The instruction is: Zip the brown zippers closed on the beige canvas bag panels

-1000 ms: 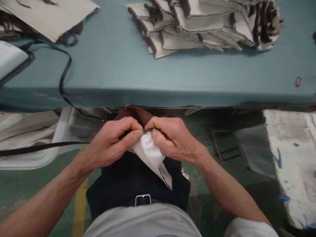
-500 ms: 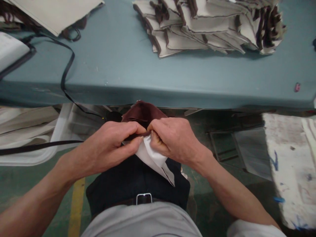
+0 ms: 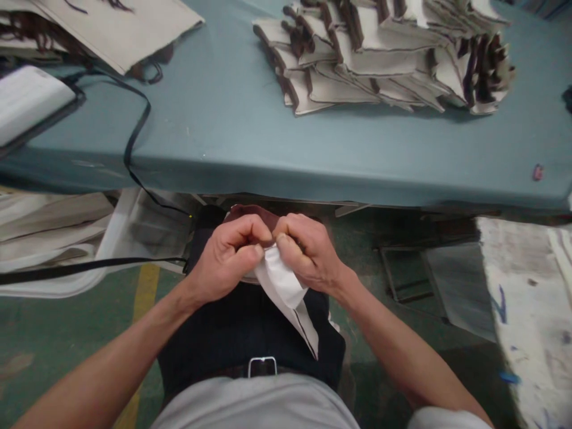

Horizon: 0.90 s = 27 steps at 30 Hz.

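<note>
Both hands meet over my lap, in front of the table edge, on one sewn fabric piece with a white side [image 3: 283, 279] and a maroon side [image 3: 257, 211]. My left hand [image 3: 235, 253] pinches its edge between thumb and bent fingers. Close beside it, my right hand [image 3: 306, 247] is closed on the same edge, thumb on top. A white flap with a dark line along it hangs below my right hand toward my belt. The maroon part shows behind the knuckles, mostly hidden by my hands.
Stacked cream fabric pieces with dark brown edges [image 3: 366, 65] lie on the blue-green table [image 3: 214, 143]. At left are more cream pieces [image 3: 129, 36], a white device [image 3: 33, 101] with a black cord, and a white plastic bin [image 3: 107, 238] of cloth. A stained white board-like surface [image 3: 522, 298] stands at right.
My hands have drawn slightly closer together and lower over my lap. Less of the maroon part shows behind them, and the white flap hangs a bit lower. The view has shifted slightly.
</note>
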Available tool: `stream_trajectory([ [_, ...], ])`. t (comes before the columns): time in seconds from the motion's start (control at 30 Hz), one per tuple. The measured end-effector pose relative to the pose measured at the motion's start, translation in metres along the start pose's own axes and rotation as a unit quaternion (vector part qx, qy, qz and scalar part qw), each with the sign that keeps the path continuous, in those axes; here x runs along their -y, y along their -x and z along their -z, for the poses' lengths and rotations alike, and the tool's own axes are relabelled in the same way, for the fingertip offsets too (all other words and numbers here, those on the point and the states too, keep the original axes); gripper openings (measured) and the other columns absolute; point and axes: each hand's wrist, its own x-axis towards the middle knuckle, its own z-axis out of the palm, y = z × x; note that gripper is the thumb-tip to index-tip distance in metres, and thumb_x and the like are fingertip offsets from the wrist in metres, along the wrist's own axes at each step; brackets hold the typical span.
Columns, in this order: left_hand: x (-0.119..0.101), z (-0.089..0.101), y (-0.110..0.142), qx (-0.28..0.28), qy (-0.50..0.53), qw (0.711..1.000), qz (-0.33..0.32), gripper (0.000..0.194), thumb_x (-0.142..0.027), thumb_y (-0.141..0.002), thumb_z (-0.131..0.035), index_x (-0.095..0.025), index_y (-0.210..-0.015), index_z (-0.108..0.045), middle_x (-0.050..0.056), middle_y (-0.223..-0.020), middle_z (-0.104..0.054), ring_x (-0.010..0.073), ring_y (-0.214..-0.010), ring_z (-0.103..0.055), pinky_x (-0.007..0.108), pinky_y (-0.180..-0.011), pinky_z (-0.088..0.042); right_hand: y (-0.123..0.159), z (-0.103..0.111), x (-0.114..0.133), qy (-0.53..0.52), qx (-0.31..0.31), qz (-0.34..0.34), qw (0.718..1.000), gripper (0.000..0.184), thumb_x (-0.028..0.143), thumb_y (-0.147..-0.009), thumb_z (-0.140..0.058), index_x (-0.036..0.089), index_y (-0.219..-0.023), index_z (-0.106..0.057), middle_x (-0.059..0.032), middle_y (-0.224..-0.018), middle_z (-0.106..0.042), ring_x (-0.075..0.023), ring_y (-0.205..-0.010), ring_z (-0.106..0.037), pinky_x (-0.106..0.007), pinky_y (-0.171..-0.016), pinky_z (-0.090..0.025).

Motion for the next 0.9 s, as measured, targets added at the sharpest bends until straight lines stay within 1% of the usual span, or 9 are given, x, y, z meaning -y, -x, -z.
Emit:
stream_trajectory([
  [0.07, -0.009, 0.005, 0.0, 0.035, -0.043, 0.998, 0.006, 0.006, -0.023, -0.078, -0.06, -0.019, -0.075, -0.061, -0.003, -0.068, -0.057, 0.0116, -0.06, -0.048, 0.023, -0.054, -0.039, -0.002, 0.008, 0.002, -0.059, 0.03, -0.012, 0.998, 0.028, 0.025, -0.102, -0.044, 0.022, -0.076, -0.054, 0.0025, -0.069, -0.056, -0.0129, -0.063, -0.049, -0.028, -0.066, -0.039],
  [0.17, -0.025, 0.012, 0.001, 0.063, -0.131, 0.989, 0.009, 0.008, -0.019, -0.078, -0.057, -0.018, -0.074, -0.064, -0.004, -0.067, -0.059, 0.0107, -0.06, -0.05, 0.021, -0.054, -0.04, -0.006, 0.021, 0.008, -0.082, 0.09, -0.031, 0.992, 0.034, 0.033, -0.106, -0.045, 0.021, -0.077, -0.057, 0.0028, -0.07, -0.057, -0.0118, -0.063, -0.051, -0.027, -0.065, -0.037],
  [0.3, -0.037, 0.01, 0.005, 0.069, -0.171, 0.983, 0.003, 0.011, -0.02, -0.078, -0.054, -0.018, -0.072, -0.063, -0.005, -0.064, -0.057, 0.0103, -0.057, -0.049, 0.021, -0.052, -0.038, -0.012, 0.027, 0.015, -0.05, 0.145, -0.045, 0.987, 0.038, 0.038, -0.103, -0.057, 0.02, -0.07, -0.052, 0.0073, -0.061, -0.043, -0.0083, -0.055, -0.038, -0.026, -0.057, -0.026],
  [0.37, -0.037, 0.004, 0.007, 0.047, -0.157, 0.986, -0.001, 0.01, -0.019, -0.076, -0.052, -0.019, -0.069, -0.059, -0.005, -0.062, -0.054, 0.0104, -0.057, -0.048, 0.022, -0.053, -0.038, -0.012, 0.023, 0.016, -0.05, 0.132, -0.015, 0.99, 0.038, 0.032, -0.1, -0.058, 0.021, -0.067, -0.044, 0.0081, -0.06, -0.037, -0.0078, -0.054, -0.032, -0.027, -0.055, -0.023],
  [0.43, -0.033, -0.003, 0.009, 0.018, -0.113, 0.993, 0.001, 0.009, -0.02, -0.075, -0.052, -0.021, -0.066, -0.054, -0.006, -0.06, -0.049, 0.0104, -0.056, -0.044, 0.023, -0.051, -0.036, -0.011, 0.015, 0.014, -0.062, 0.091, 0.035, 0.993, 0.034, 0.022, -0.095, -0.054, 0.023, -0.066, -0.036, 0.0082, -0.06, -0.033, -0.0079, -0.053, -0.028, -0.027, -0.055, -0.023],
  [0.57, -0.016, -0.015, 0.012, -0.027, -0.048, 0.998, 0.018, 0.01, -0.025, -0.078, -0.051, -0.023, -0.069, -0.048, -0.006, -0.063, -0.043, 0.0115, -0.054, -0.039, 0.025, -0.048, -0.036, -0.009, -0.003, 0.006, -0.032, 0.005, 0.102, 0.994, 0.029, 0.014, -0.087, -0.047, 0.026, -0.068, -0.028, 0.0073, -0.06, -0.032, -0.0099, -0.053, -0.031, -0.028, -0.056, -0.025],
  [0.7, -0.005, -0.017, 0.013, -0.042, -0.03, 0.999, 0.014, 0.009, -0.026, -0.082, -0.049, -0.024, -0.074, -0.047, -0.005, -0.066, -0.044, 0.012, -0.053, -0.038, 0.026, -0.047, -0.037, -0.007, -0.008, 0.001, 0.002, -0.025, 0.11, 0.994, 0.03, 0.018, -0.093, -0.047, 0.027, -0.069, -0.031, 0.0063, -0.06, -0.036, -0.0126, -0.054, -0.035, -0.03, -0.058, -0.029],
  [0.8, -0.006, -0.011, 0.012, -0.013, 0.002, 1.0, 0.003, 0.009, -0.025, -0.085, -0.054, -0.022, -0.077, -0.051, -0.003, -0.07, -0.05, 0.0123, -0.057, -0.043, 0.026, -0.05, -0.038, -0.005, -0.002, 0.0, -0.02, -0.017, 0.097, 0.995, 0.027, 0.019, -0.099, -0.043, 0.026, -0.073, -0.04, 0.0041, -0.063, -0.046, -0.0136, -0.057, -0.042, -0.029, -0.06, -0.034],
  [0.9, -0.01, -0.006, 0.01, 0.005, 0.025, 1.0, 0.015, 0.005, -0.023, -0.082, -0.059, -0.02, -0.078, -0.058, -0.002, -0.072, -0.055, 0.0125, -0.061, -0.047, 0.025, -0.054, -0.039, -0.003, 0.004, 0.0, -0.034, -0.007, 0.092, 0.995, 0.025, 0.016, -0.1, -0.042, 0.024, -0.077, -0.049, 0.0023, -0.067, -0.055, -0.0139, -0.06, -0.048, -0.028, -0.063, -0.038],
])
